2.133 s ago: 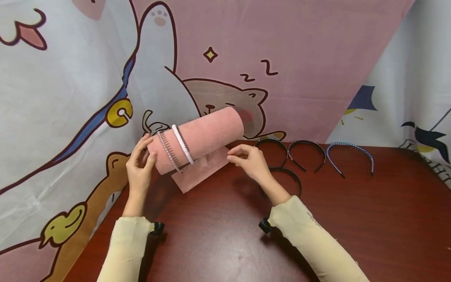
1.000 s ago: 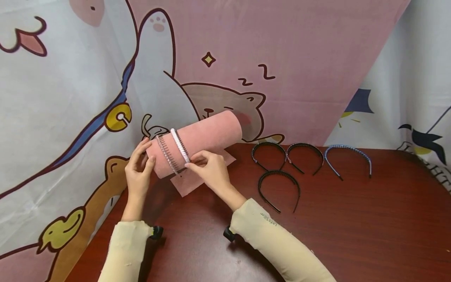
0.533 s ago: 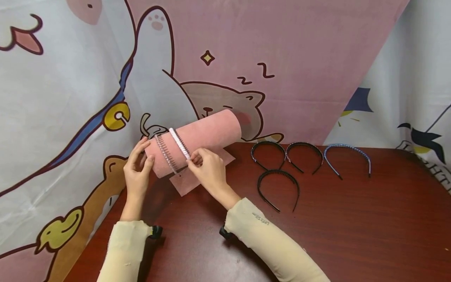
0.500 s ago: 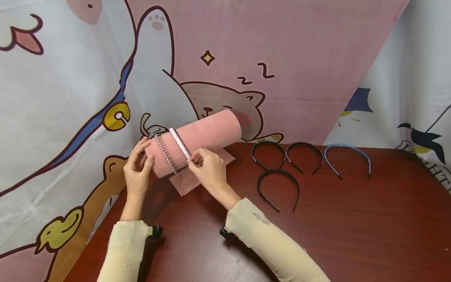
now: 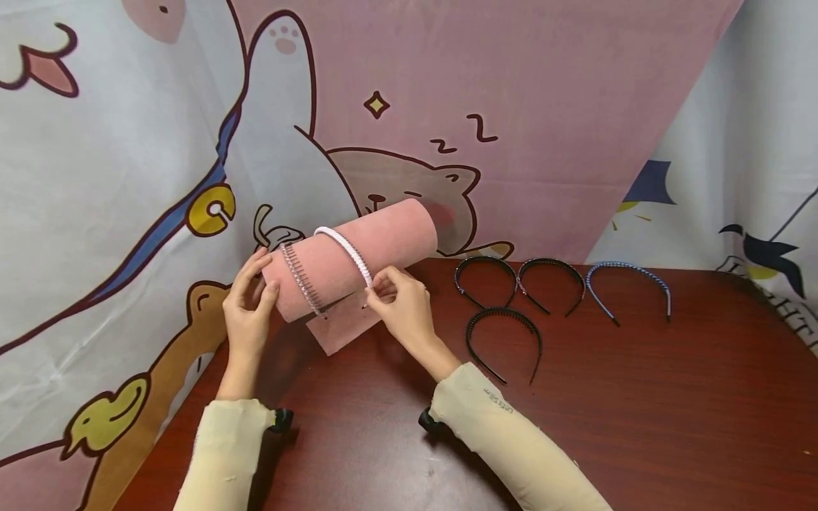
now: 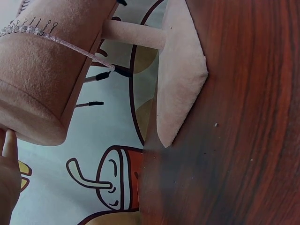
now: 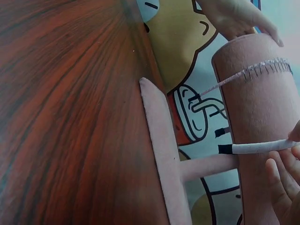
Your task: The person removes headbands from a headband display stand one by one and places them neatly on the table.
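A pink velvety headband stand (image 5: 390, 231), a fat roll on a short post (image 6: 133, 35) over a flat base (image 5: 335, 330), stands at the table's back left. My left hand (image 5: 246, 316) grips the roll's left end, thumb in front. Around the roll near that end sits a sparkly toothed headband (image 5: 299, 275). To its right a white headband (image 5: 348, 248) arches over the roll at a slant. My right hand (image 5: 405, 305) pinches this white band near its front end. In the right wrist view its black tip (image 7: 225, 149) pokes out past the roll beside the post.
On the dark red table (image 5: 639, 426) to the right lie a blue headband (image 5: 629, 265), two dark decorated headbands (image 5: 486, 260) and a plain black headband (image 5: 505, 310) in front of them. A cartoon-printed cloth (image 5: 511, 85) hangs close behind the stand.
My right hand went from the base's right side to the white headband, took hold of its front end and has drawn it rightward along the roll. My left hand stays put.
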### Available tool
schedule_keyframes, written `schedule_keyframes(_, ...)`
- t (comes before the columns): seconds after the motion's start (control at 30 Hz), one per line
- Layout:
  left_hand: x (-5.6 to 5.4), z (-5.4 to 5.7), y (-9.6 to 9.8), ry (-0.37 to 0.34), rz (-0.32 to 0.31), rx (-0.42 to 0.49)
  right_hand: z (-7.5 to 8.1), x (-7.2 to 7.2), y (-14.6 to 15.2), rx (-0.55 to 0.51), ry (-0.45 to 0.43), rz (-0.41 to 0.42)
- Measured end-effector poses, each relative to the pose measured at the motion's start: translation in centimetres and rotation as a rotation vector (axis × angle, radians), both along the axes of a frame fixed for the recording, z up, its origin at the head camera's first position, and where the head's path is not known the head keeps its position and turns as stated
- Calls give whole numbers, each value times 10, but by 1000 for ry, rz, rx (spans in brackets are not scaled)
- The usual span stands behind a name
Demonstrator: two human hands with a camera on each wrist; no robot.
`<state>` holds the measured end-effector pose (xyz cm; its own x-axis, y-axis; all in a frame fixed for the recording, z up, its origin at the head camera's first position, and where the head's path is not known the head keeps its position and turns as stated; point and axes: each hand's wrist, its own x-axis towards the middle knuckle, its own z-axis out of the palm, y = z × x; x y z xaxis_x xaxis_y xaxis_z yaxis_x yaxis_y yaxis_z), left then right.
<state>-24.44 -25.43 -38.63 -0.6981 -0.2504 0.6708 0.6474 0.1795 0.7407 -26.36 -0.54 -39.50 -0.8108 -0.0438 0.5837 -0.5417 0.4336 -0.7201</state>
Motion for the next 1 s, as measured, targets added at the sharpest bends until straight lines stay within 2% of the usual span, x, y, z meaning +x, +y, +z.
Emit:
schedule_keyframes(0.2,1,0,0,5,-7,1,-2,-1,12,-74,-29,11)
schedule_keyframes(0.8,0,-1,-1,9,-14,4,0,-11,44,-172,-27,-16)
schedule_keyframes(1.0,1,1,0,12,-26,13,1,-18,55,-204,-37,-51)
